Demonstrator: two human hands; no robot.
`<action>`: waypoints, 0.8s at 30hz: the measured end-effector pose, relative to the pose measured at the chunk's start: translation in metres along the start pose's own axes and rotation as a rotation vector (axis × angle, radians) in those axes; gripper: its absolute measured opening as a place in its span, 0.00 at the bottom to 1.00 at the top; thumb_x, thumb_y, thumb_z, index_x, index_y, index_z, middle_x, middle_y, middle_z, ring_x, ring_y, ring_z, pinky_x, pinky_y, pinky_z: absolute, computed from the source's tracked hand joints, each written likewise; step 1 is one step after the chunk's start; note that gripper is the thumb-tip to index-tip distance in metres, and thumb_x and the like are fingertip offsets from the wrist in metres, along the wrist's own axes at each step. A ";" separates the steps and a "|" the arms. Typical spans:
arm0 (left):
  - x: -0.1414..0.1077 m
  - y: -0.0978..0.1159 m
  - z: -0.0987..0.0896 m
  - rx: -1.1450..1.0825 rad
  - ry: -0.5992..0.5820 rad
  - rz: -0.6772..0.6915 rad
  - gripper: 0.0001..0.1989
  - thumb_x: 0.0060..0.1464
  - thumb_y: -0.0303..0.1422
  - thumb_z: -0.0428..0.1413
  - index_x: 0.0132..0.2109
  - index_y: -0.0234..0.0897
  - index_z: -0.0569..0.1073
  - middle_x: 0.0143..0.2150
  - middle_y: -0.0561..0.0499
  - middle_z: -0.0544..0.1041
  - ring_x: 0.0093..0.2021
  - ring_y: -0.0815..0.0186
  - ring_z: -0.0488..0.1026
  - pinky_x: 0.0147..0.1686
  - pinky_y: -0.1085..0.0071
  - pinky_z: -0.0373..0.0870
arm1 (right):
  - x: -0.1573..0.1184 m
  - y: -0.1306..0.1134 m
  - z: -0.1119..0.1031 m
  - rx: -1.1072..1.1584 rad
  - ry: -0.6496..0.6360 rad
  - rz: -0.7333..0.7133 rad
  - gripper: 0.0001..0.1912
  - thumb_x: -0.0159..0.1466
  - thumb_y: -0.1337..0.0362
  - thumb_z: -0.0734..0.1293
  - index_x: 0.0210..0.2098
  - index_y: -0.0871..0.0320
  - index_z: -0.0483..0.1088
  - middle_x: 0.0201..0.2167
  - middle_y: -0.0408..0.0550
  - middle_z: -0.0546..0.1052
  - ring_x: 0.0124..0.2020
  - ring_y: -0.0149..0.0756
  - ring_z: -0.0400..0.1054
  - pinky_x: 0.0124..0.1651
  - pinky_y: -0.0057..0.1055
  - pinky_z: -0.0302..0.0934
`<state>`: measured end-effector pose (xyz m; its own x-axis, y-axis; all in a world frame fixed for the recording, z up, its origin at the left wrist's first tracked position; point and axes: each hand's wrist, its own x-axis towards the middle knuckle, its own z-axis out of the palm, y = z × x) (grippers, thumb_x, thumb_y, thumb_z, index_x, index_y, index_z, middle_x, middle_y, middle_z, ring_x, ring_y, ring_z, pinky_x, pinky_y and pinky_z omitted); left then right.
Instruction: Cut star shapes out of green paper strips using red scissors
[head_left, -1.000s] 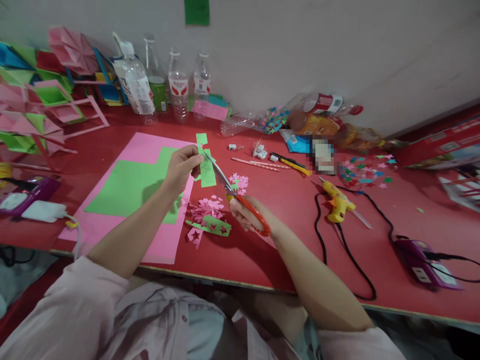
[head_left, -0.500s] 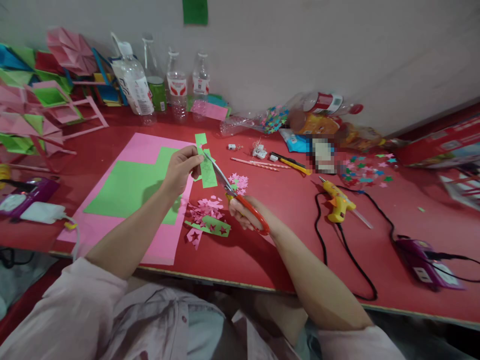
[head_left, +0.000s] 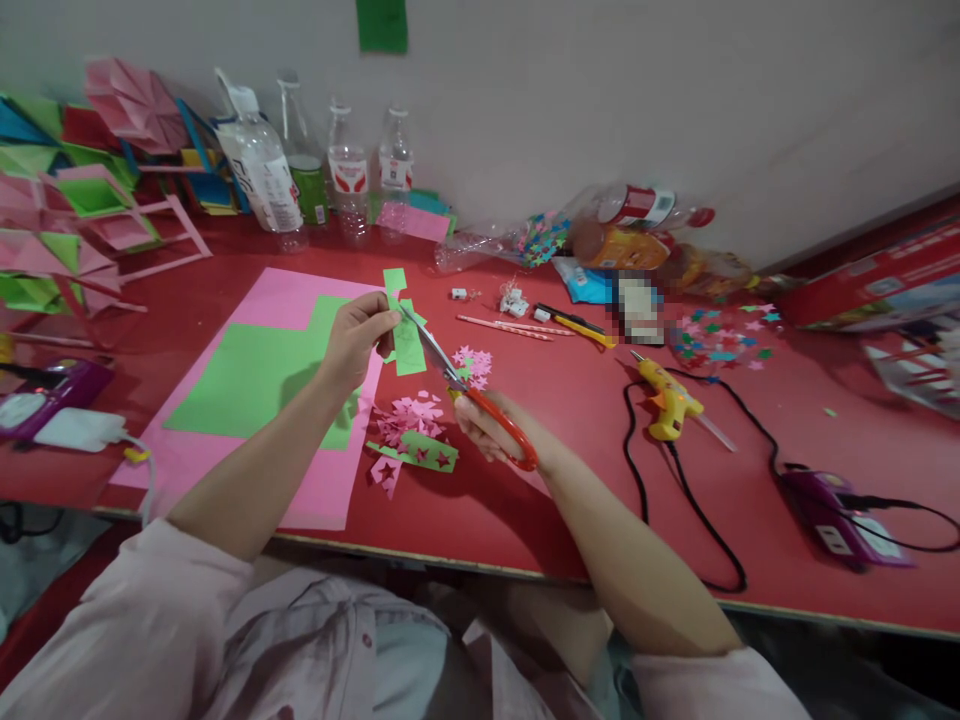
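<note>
My left hand [head_left: 358, 338] pinches a partly cut strip of green paper [head_left: 410, 350] above the table. In my right hand [head_left: 484, 425] are scissors [head_left: 506, 425] with red-orange handles; their blades meet the strip beside my left fingertips. Below lie pink paper scraps [head_left: 412, 415] and a green offcut [head_left: 424, 452] with star-shaped marks. Small pink stars [head_left: 474, 365] sit just beyond the scissors. Under my left forearm, a green sheet [head_left: 247, 375] rests on a larger pink sheet [head_left: 322, 500].
Plastic bottles [head_left: 349, 175] stand along the wall, with folded paper shapes [head_left: 90, 190] at left. A glue gun [head_left: 670, 400] with its black cord, a yellow cutter [head_left: 585, 328], loose stars [head_left: 724, 340] and a purple power strip [head_left: 832, 515] lie to the right.
The view has shifted slightly, moving most table items a little left in the picture. Both hands keep their holds, and the scissors remain at the green strip.
</note>
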<state>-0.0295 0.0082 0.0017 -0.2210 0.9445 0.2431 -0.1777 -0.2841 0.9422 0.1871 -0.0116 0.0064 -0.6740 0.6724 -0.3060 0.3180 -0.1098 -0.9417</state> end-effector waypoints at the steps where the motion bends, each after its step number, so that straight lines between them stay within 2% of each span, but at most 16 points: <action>1: 0.000 0.000 0.000 -0.001 0.000 0.000 0.09 0.42 0.29 0.55 0.20 0.38 0.63 0.11 0.59 0.61 0.11 0.77 0.56 0.13 0.78 0.54 | 0.000 0.000 0.000 0.004 -0.001 0.001 0.26 0.59 0.39 0.61 0.21 0.55 0.57 0.08 0.32 0.53 0.08 0.22 0.47 0.12 0.24 0.51; 8: 0.000 0.002 0.002 -0.027 0.001 -0.013 0.09 0.42 0.28 0.55 0.20 0.37 0.63 0.11 0.60 0.62 0.11 0.77 0.57 0.12 0.79 0.55 | 0.001 0.005 -0.001 0.004 -0.006 0.008 0.26 0.59 0.40 0.61 0.22 0.56 0.57 0.09 0.32 0.54 0.09 0.22 0.48 0.12 0.23 0.51; 17: -0.003 0.001 0.004 -0.098 -0.030 -0.025 0.08 0.44 0.30 0.56 0.21 0.37 0.65 0.12 0.59 0.65 0.12 0.77 0.61 0.13 0.78 0.57 | 0.003 0.009 -0.005 0.023 -0.026 -0.014 0.24 0.62 0.42 0.60 0.25 0.57 0.60 0.10 0.32 0.56 0.09 0.21 0.49 0.16 0.23 0.55; 24: -0.006 -0.003 0.012 -0.136 -0.005 -0.012 0.07 0.45 0.31 0.56 0.23 0.37 0.66 0.14 0.58 0.69 0.14 0.76 0.63 0.15 0.78 0.58 | 0.008 0.011 0.006 0.090 0.004 -0.065 0.26 0.60 0.40 0.60 0.24 0.57 0.60 0.08 0.32 0.57 0.08 0.21 0.50 0.15 0.23 0.57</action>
<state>-0.0160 0.0056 -0.0001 -0.2131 0.9486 0.2340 -0.3084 -0.2926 0.9051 0.1810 -0.0118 -0.0069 -0.6883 0.6834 -0.2434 0.2127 -0.1307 -0.9683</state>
